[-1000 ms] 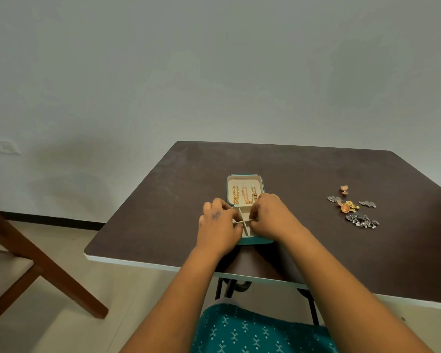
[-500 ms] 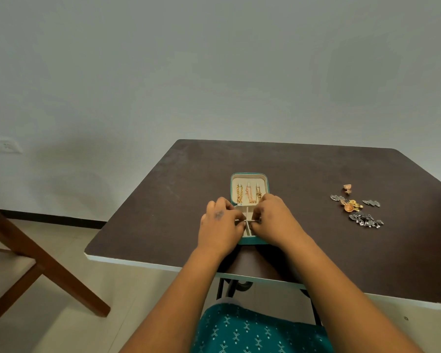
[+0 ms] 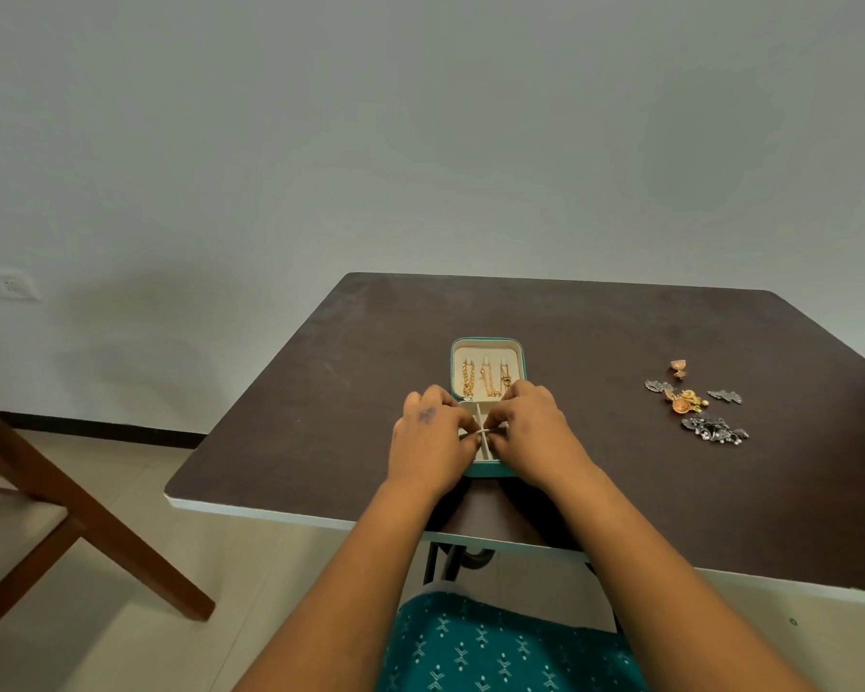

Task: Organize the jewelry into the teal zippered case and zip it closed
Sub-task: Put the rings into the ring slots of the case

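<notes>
While the teal case lies open, my left hand and right hand pinch a thin piece between curled fingertips above its dividers.

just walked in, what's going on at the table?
A person is packing jewelry into an open teal case. Both hands, left hand and right hand, work over its near compartments, pinching something thin between them. Gold chains hang in the lid. Loose earrings lie on the table.
</notes>
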